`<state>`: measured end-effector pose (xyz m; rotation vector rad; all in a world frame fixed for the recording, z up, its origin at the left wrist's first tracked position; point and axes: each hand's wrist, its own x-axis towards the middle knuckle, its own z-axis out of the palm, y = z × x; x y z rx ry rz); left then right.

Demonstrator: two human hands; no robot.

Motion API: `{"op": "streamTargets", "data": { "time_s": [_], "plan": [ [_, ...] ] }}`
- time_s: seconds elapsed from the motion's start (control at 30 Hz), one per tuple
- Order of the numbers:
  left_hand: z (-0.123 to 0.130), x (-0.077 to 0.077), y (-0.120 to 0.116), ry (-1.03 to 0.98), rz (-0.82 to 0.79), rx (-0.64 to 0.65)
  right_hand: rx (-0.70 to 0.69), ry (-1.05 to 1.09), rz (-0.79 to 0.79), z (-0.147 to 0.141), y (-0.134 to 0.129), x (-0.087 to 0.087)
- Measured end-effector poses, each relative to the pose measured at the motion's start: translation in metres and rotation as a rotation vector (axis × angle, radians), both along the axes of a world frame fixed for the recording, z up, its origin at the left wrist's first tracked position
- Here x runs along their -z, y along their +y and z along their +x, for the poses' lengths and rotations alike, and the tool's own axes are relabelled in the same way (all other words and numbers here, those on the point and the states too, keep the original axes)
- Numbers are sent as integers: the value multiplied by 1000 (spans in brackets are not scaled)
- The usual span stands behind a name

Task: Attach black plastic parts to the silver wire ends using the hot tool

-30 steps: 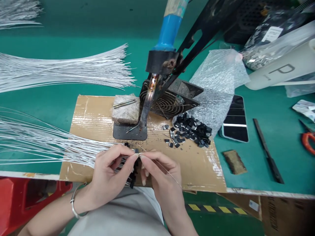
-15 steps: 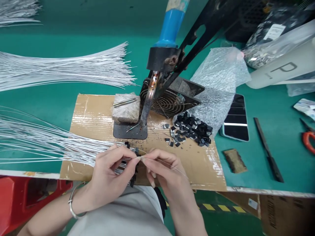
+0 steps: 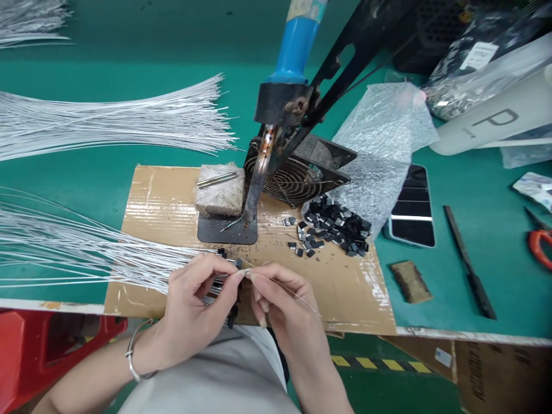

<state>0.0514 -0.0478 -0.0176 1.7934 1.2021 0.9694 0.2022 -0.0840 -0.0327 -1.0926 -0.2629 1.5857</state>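
My left hand is closed in a pinch, thumb against forefinger, over the right end of a bundle of white wires. Black connectors cap the bundle's ends beside and under these fingers. Against the left fingertips, my right hand is also pinched shut. A fine, pale wire passes through the right hand and trails off to its lower right. The tiny spot where both sets of fingertips meet is mostly covered, so its details cannot be made out.
Beyond the hands, a soldering iron points down in a black stand, before a fan. Loose black connectors are piled on the cardboard. A phone, a file and another wire bundle lie around.
My right hand has shifted slightly left and the free end of the fine wire has moved with it. Both hands stay pinched together at the fingertips.
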Motion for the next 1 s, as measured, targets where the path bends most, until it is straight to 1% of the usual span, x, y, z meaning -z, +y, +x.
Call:
{"op": "streamTargets", "data": {
  "time_s": [0.23,0.37,0.43,0.47,0.5,0.53,0.63,0.67,0.7,0.73,0.77,0.83,1.0],
  "plan": [
    [2,4,-2,-29,-35,-24,66,-4,21,-10,-1,2],
    [1,7,-3,-59,-121,-34,66,-17,33,-13,-3,6],
    [0,7,-2,-65,-177,-36,41,-54,55,-8,-5,8],
    [0,6,-1,-64,-205,-38,36,-115,84,-3,-6,10],
    [-1,6,0,-64,-232,-39,47,-220,119,4,-7,12],
    [-2,5,1,-67,-257,-39,77,-372,154,12,-7,15],
    [-4,3,4,-97,-309,-45,227,-998,192,44,-3,22],
    [-5,3,5,-108,-318,-45,224,-1197,206,55,0,25],
    [-5,2,6,-115,-323,-44,176,-1367,224,64,3,27],
    [-5,2,7,-122,-322,-46,124,-1493,248,71,6,29],
    [-5,1,7,-124,-319,-46,72,-1575,269,76,8,31],
    [-5,0,7,-126,-312,-46,11,-1640,292,80,10,33],
    [-4,-3,8,-103,-290,-50,19,-1632,290,74,8,35]
  ]
}}
